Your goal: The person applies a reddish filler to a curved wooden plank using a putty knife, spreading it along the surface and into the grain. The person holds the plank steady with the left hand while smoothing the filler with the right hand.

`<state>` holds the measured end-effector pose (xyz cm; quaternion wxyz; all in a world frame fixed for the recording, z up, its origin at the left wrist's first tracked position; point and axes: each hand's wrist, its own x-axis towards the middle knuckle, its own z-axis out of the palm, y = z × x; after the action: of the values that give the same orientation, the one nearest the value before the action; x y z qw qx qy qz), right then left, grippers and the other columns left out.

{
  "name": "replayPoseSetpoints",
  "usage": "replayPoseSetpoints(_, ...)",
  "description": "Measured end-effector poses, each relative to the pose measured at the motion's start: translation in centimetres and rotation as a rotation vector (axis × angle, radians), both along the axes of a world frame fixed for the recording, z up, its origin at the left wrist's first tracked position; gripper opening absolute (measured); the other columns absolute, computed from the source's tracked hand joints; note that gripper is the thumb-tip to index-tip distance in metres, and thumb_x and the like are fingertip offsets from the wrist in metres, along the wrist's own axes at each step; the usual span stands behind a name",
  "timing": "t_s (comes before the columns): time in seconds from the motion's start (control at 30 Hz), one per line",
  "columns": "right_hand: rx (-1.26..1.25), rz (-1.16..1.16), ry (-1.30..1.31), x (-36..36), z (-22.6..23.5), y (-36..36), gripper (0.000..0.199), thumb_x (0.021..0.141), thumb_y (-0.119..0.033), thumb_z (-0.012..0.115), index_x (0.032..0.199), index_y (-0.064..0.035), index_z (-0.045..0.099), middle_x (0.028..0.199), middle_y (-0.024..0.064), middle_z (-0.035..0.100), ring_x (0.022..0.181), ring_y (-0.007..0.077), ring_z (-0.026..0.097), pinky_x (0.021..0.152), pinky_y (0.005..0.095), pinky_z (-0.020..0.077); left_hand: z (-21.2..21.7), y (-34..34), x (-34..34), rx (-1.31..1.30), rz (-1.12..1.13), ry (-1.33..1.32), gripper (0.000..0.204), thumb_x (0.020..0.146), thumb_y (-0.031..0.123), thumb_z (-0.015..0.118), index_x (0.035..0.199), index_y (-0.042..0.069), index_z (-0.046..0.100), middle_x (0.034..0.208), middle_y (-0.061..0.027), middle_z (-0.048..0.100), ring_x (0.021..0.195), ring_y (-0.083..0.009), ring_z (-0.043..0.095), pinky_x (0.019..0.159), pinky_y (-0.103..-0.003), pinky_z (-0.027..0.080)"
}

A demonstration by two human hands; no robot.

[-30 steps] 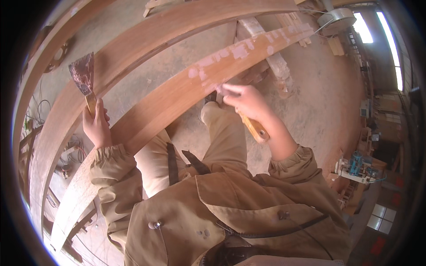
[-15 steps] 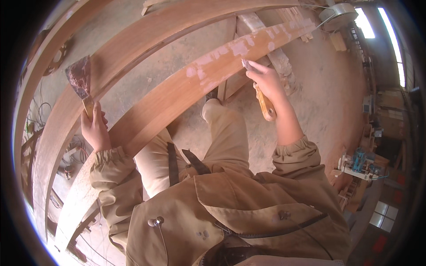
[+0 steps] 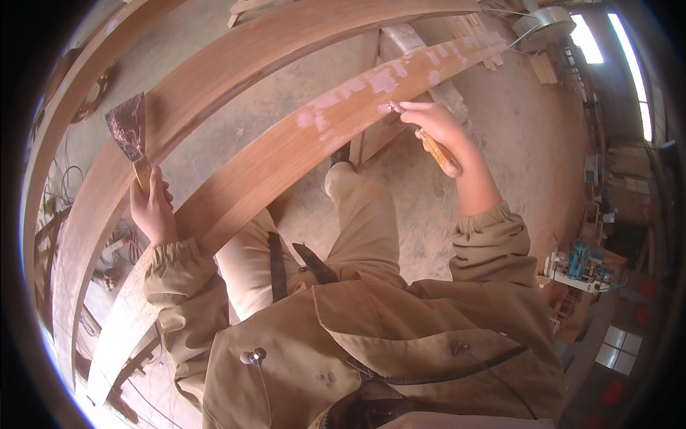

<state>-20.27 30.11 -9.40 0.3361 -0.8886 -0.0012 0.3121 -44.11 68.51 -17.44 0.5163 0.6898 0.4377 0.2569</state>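
Left fingers (image 3: 155,189) curled round scraper (image 3: 127,129), right fingers (image 3: 421,111) round knife (image 3: 442,156); prob patching plank (image 3: 250,171), next stroke needs light pressure.

Can't read any lettering from my end, tbh. Those red patches (image 3: 613,392) over at the far right are way too small and blurry to tell if they're signs.

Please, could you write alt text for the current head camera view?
A person holds a wooden-handled tool in the right grip, its tip over a long wooden board with pale pink patches; the left grip holds a broad, smeared scraper.
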Motion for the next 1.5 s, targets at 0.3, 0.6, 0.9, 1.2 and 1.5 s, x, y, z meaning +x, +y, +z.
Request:
replayPoseSetpoints(0.3,-0.001,-0.024,0.156,-1.2,2.5,1.9,0.047,0.079,-0.026,0.063,0.123,-0.0088,0.058,0.091,0.0010,0.061,0.062,0.0108,0.050,0.048,0.0250,0.0385,0.1,0.0,-0.3,-0.010,0.021,-0.003,0.026,0.084,0.030,0.064,0.080,0.005,0.057,0.062,0.0006,0.054,0.049,-0.0042,0.047,0.042,-0.020,0.036)
replayPoseSetpoints(0.6,-0.083,0.254,0.419,-2.4,3.0,3.8,0.038,0.083,-0.018,0.059,0.120,-0.0080,0.060,0.097,-0.0023,0.064,0.063,0.0065,0.047,0.052,0.0221,0.0374,-0.1,0.0,-0.1,-0.004,0.028,-0.017,0.026,0.084,0.029,0.065,0.083,0.004,0.059,0.063,0.0001,0.056,0.049,-0.0042,0.048,0.043,-0.020,0.037)
replayPoseSetpoints(0.9,-0.003,0.253,0.018,-6.2,1.1,5.9,0.041,0.081,-0.016,0.060,0.119,-0.0030,0.058,0.094,0.0122,0.068,0.066,0.0106,0.057,0.062,0.0265,0.0460,0.3,-0.2,0.0,-0.003,0.018,0.019,0.026,0.085,0.029,0.064,0.084,0.004,0.060,0.063,0.0003,0.056,0.050,-0.0043,0.048,0.044,-0.021,0.037)
replayPoseSetpoints(1.2,0.009,0.333,0.204,-9.7,2.4,8.5,0.042,0.082,-0.013,0.059,0.123,-0.0044,0.056,0.095,0.0049,0.066,0.068,0.0086,0.054,0.060,0.0236,0.0451,0.2,0.0,-0.1,-0.020,0.021,-0.003,0.026,0.085,0.029,0.064,0.083,0.003,0.060,0.063,0.0006,0.055,0.050,-0.0039,0.048,0.045,-0.020,0.037)
replayPoseSetpoints(1.5,0.024,0.463,-0.060,-11.6,0.4,10.1,0.049,0.078,-0.012,0.061,0.126,-0.0101,0.053,0.094,0.0139,0.066,0.077,0.0134,0.058,0.074,0.0258,0.0460,0.3,-0.2,0.0,-0.038,0.012,-0.018,0.027,0.084,0.030,0.065,0.084,0.003,0.060,0.063,0.0003,0.055,0.051,-0.0042,0.048,0.045,-0.021,0.037)
